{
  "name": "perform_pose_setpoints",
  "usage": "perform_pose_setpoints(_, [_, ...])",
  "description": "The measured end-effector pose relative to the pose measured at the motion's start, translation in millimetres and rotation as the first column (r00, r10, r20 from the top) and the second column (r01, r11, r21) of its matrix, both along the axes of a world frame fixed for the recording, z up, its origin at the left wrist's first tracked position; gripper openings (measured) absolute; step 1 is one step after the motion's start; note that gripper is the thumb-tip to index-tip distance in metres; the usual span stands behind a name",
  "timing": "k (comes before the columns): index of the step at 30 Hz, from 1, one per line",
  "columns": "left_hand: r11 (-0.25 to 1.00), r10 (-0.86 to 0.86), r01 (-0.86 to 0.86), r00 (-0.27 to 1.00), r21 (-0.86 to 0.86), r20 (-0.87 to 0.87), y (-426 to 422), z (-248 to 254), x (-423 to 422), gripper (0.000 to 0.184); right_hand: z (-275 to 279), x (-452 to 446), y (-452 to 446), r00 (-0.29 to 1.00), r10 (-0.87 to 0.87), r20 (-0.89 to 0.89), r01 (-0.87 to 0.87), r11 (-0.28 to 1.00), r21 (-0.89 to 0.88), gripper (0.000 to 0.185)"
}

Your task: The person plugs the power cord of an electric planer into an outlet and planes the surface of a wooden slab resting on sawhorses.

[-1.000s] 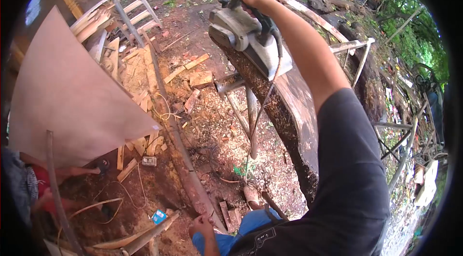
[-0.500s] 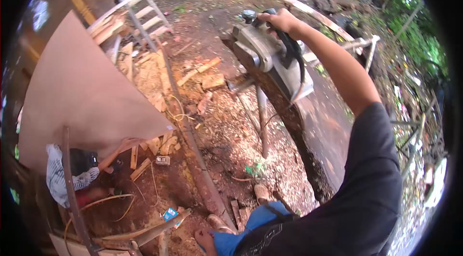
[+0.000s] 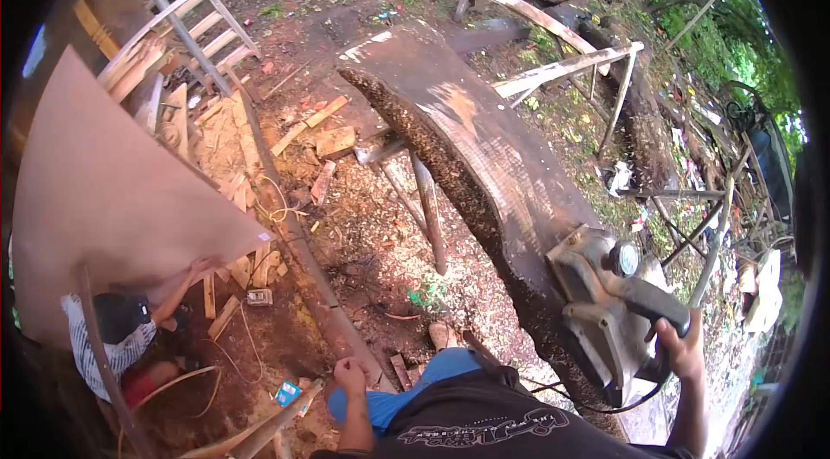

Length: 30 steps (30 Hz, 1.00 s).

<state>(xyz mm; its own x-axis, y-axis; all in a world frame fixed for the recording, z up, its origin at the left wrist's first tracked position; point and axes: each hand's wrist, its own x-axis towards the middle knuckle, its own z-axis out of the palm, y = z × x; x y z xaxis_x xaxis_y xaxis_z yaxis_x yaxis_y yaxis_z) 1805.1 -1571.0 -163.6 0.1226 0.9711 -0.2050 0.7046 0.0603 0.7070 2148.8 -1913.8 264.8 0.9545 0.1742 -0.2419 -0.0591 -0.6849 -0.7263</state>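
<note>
My right hand (image 3: 679, 347) is wrapped round the rear handle of an electric planer (image 3: 592, 286). The planer rests on the near part of a thick wooden slab (image 3: 510, 156), whose rough dark edge is strewn with shavings. Pale planed patches show on the slab's upper face. A black cord loops below the planer. Close to my blue-clad thigh, my left hand (image 3: 350, 375) hangs with its fingers loosely curled and nothing visible in it.
At the left, another person (image 3: 117, 329) crouches by a large brown sheet (image 3: 130, 191), one hand at its lower edge. A ladder (image 3: 190, 9) stands at the back left. Wooden poles prop the slab. Offcuts (image 3: 333, 141), shavings and a long beam (image 3: 320, 286) lie on the ground.
My right hand has brought the planer back along the slab toward me, from its far part to its near part. My left hand has risen slightly beside my leg. The view has shifted right.
</note>
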Motion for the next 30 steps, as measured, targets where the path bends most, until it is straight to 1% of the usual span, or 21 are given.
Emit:
perform_pose_setpoints(2, [0.997, -0.072, 0.073, 0.997, 0.024, -0.035, 2, -12, 9, 0.028, -1, 1, 2, 0.998, -0.049, -0.048, 0.047, 0.998, -0.031, 0.064])
perform_pose_setpoints(4, [0.997, -0.062, 0.065, 0.997, -0.046, 0.044, 2, -40, 13, 0.031, -4, 10, 14, 0.999, -0.027, -0.041, 0.026, 0.999, -0.035, 0.062])
perform_pose_setpoints(5, [0.994, -0.058, 0.064, 0.995, -0.086, 0.081, 1, -44, 14, 0.032, -5, 16, 23, 0.999, -0.020, -0.040, 0.018, 0.999, -0.040, 0.061])
perform_pose_setpoints(6, [0.991, -0.070, 0.076, 0.996, -0.109, 0.060, -1, -47, 12, 0.034, -5, 27, 35, 0.998, -0.023, -0.056, 0.019, 0.997, -0.072, 0.056])
perform_pose_setpoints(8, [0.985, -0.087, 0.090, 0.996, -0.150, 0.024, -6, -37, 11, 0.037, -2, 49, 77, 1.000, -0.015, -0.008, 0.014, 0.990, -0.142, 0.053])
perform_pose_setpoints(9, [0.980, -0.057, 0.057, 0.998, -0.192, 0.008, -8, -40, 5, 0.038, 3, 59, 109, 0.997, 0.045, 0.066, -0.037, 0.993, -0.111, 0.046])
perform_pose_setpoints(10, [0.973, -0.018, 0.015, 1.000, -0.231, -0.012, -15, -45, -12, 0.038, 15, 79, 134, 0.978, 0.198, -0.069, -0.203, 0.977, -0.069, 0.040])
perform_pose_setpoints(11, [0.964, 0.027, -0.035, 0.999, -0.264, -0.034, -17, -49, -22, 0.038, 13, 90, 155, 0.974, 0.227, 0.001, -0.227, 0.973, -0.035, 0.037])
perform_pose_setpoints(12, [0.962, 0.059, -0.077, 0.995, -0.262, -0.078, -21, -43, -23, 0.036, 14, 101, 175, 0.962, 0.274, 0.024, -0.273, 0.962, -0.016, 0.036])
perform_pose_setpoints(14, [0.953, 0.124, -0.163, 0.978, -0.254, -0.166, -29, 3, -15, 0.033, 13, 124, 208, 0.925, 0.377, 0.034, -0.377, 0.926, -0.020, 0.034])
perform_pose_setpoints(17, [0.941, 0.229, -0.253, 0.965, -0.224, -0.128, -37, 6, -25, 0.027, 12, 149, 262, 0.901, 0.422, 0.105, -0.422, 0.906, -0.024, 0.034])
perform_pose_setpoints(18, [0.949, 0.230, -0.249, 0.966, -0.195, -0.115, -37, 3, -30, 0.025, 10, 159, 279, 0.891, 0.441, 0.114, -0.440, 0.897, -0.028, 0.034])
perform_pose_setpoints(20, [0.963, 0.221, -0.231, 0.971, -0.139, -0.088, -35, -6, -36, 0.022, 1, 183, 312, 0.875, 0.455, 0.165, -0.466, 0.884, 0.033, 0.036])
perform_pose_setpoints(22, [0.953, 0.231, -0.235, 0.972, -0.193, -0.043, -36, -50, -58, 0.018, -1, 205, 354, 0.880, 0.438, 0.185, -0.443, 0.897, -0.014, 0.041])
perform_pose_setpoints(23, [0.947, 0.238, -0.236, 0.971, -0.216, -0.020, -36, -63, -68, 0.017, -3, 214, 377, 0.881, 0.427, 0.203, -0.441, 0.897, 0.029, 0.043])
perform_pose_setpoints(25, [0.955, 0.292, -0.285, 0.952, -0.075, 0.095, -44, -62, -74, 0.015, -8, 239, 424, 0.864, 0.443, 0.237, -0.474, 0.876, 0.088, 0.047])
perform_pose_setpoints(26, [0.949, 0.313, -0.316, 0.937, -0.008, 0.153, -48, -57, -75, 0.014, -12, 253, 448, 0.846, 0.471, 0.250, -0.506, 0.857, 0.099, 0.049])
perform_pose_setpoints(27, [0.884, 0.467, -0.423, 0.814, -0.198, 0.345, -55, -48, -80, 0.015, -19, 271, 476, 0.833, 0.483, 0.270, -0.525, 0.844, 0.111, 0.051])
perform_pose_setpoints(28, [0.792, 0.610, -0.464, 0.626, -0.397, 0.485, -55, -13, -74, 0.017, -20, 284, 499, 0.819, 0.493, 0.292, -0.544, 0.830, 0.124, 0.053])
perform_pose_setpoints(29, [0.678, 0.735, -0.438, 0.390, -0.590, 0.555, -59, 7, -69, 0.018, -15, 283, 513, 0.824, 0.495, 0.274, -0.540, 0.833, 0.119, 0.053])
perform_pose_setpoints(30, [0.723, 0.690, -0.520, 0.573, -0.455, 0.441, -71, -8, -80, 0.020, -10, 281, 527, 0.826, 0.500, 0.259, -0.540, 0.834, 0.114, 0.054])
